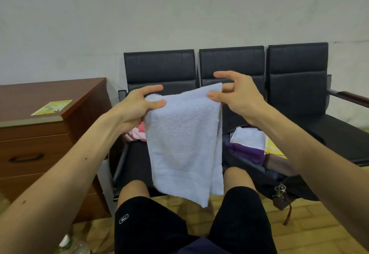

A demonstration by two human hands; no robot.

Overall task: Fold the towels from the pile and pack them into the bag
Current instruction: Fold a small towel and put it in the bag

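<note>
— What do you see around the work?
— I see a row of black seats (pixel 231 63) behind the fingers (pixel 153 88). Left of them, a brown drawer cabinet (pixel 40 133) with a yellow-green leaflet (pixel 52 107) flat on top. Below the fingers, I see black shorts (pixel 151 223) over tan floor tiles (pixel 299 233)

head view | forward and down | close over knees (pixel 134 189) | facing chairs (pixel 231 67)
</note>
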